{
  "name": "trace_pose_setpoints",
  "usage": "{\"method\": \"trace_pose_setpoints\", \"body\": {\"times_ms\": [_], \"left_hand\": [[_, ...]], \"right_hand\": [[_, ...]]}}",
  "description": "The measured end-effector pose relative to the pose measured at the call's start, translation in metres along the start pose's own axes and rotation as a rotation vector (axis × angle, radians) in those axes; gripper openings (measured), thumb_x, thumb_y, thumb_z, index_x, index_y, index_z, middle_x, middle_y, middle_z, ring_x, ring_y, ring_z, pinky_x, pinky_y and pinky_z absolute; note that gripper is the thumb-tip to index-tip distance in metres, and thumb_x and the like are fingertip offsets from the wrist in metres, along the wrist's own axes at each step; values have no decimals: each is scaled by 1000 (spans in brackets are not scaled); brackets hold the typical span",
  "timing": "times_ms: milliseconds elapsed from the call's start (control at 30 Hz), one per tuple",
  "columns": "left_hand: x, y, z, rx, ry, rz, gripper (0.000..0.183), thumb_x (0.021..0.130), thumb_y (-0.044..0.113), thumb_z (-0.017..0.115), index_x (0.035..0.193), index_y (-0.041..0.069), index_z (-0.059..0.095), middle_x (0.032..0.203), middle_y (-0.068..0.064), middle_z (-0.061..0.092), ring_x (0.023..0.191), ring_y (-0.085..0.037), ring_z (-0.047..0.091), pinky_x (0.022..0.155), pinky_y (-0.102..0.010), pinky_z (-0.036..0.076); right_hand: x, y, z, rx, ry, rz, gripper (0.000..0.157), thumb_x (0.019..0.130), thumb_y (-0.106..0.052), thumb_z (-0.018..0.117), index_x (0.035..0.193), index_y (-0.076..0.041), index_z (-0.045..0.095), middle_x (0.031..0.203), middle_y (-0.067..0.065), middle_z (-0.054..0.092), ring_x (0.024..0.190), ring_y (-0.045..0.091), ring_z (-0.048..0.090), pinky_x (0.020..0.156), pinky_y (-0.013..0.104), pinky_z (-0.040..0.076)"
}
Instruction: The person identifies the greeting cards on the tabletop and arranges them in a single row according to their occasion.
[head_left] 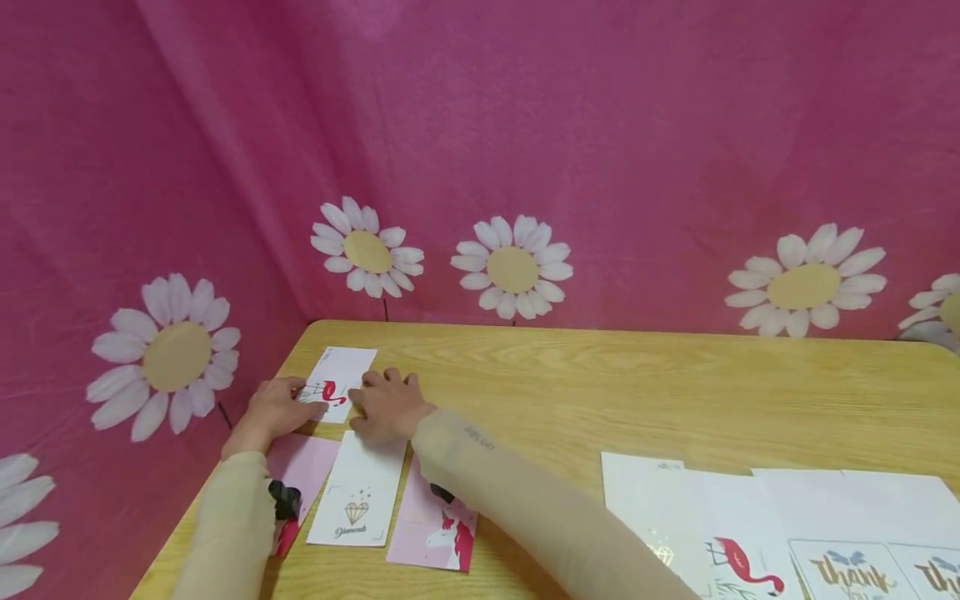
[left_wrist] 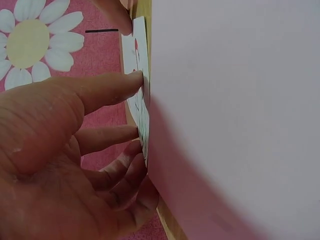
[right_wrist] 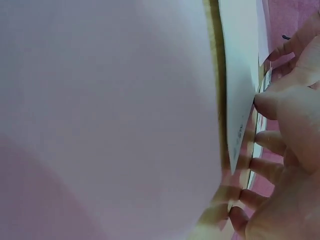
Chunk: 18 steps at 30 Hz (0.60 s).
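A white card with a red flamingo (head_left: 351, 364) lies flat near the table's far left corner. My left hand (head_left: 274, 412) rests at its left side, thumb and fingertips touching the card. On the opposite side, the fingertips of my right hand (head_left: 393, 405) are spread at the card's right edge, palm down. Just below lies a white card with a gold diamond drawing (head_left: 371, 471), close under the right thumb in the right wrist view. A pink card (head_left: 313, 455) is partly covered by the left wrist, and a pink unicorn card (head_left: 422, 521) lies partly under the right forearm.
More cards lie at the front right: a white diamond card (head_left: 637, 492), another flamingo card (head_left: 738, 504) and overlapping "Thank You" cards (head_left: 832, 521). The wooden table (head_left: 570, 383) meets a pink curtain (head_left: 637, 150) with daisies at its back and left edges.
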<state>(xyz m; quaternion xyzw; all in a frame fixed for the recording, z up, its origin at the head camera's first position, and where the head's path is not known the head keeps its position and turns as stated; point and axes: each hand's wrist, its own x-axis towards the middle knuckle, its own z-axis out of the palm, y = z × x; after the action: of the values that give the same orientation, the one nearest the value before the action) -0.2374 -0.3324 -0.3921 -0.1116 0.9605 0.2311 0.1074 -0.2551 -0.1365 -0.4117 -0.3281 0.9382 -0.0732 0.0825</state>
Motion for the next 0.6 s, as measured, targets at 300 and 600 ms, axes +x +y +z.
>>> {"method": "trace_pose_setpoints", "body": {"times_ms": [300, 600], "left_hand": [[-4, -2, -4, 36, -9, -3, 74, 95, 28, 65, 150, -13, 36, 144, -39, 38, 129, -51, 37, 114, -68, 33], [-11, 0, -11, 1, 0, 34, 70, 97, 30, 61, 150, -10, 38, 144, -38, 40, 127, -50, 38, 111, -69, 36]], "right_hand": [[1, 6, -2, 143, -29, -18, 49, 105, -49, 49, 150, -30, 52, 166, -8, 35, 155, 27, 30, 120, 51, 31], [-12, 46, -19, 358, 91, -163, 47, 104, -30, 57, 145, -7, 56, 148, 4, 60, 142, 20, 51, 120, 31, 40]]}}
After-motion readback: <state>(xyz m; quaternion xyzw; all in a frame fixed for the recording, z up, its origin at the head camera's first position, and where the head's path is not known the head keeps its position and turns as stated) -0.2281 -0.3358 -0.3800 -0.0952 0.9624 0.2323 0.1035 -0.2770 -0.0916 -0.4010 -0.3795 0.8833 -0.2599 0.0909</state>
